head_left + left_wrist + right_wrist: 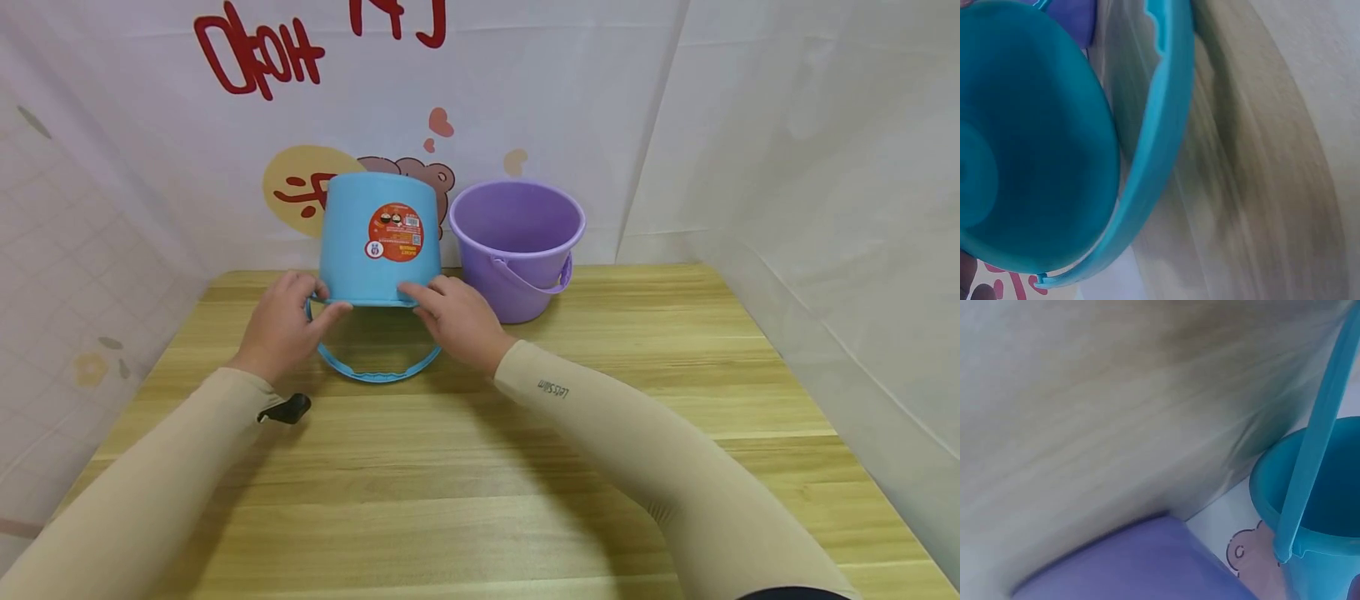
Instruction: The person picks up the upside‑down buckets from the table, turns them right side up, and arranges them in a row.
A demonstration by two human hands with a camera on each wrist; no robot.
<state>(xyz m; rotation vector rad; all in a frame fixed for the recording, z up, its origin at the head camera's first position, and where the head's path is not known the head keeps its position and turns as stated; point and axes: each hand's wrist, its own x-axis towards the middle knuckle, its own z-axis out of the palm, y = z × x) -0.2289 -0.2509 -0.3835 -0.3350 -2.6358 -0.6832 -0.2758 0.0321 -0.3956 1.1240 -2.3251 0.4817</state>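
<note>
A light-blue plastic bucket (348, 242) is upside down, its round red sticker (396, 225) inverted and its rim low. My left hand (281, 325) grips the rim at the left, thumb along the near edge. On the opposite side my right hand (461, 321) pinches the rim, with a finger against the outer wall. The blue handle (375, 377) hangs below the mouth in a curve. In the left wrist view the bucket's hollow inside (1041, 144) shows. Most of my fingers' undersides are hidden.
A purple bucket (502, 292) stands upright just right of the blue one, its handle drooping in front. Both are at the back of the wooden table (420, 492), before a white printed curtain (555, 92). A black strap end (288, 408) sticks out from my left sleeve.
</note>
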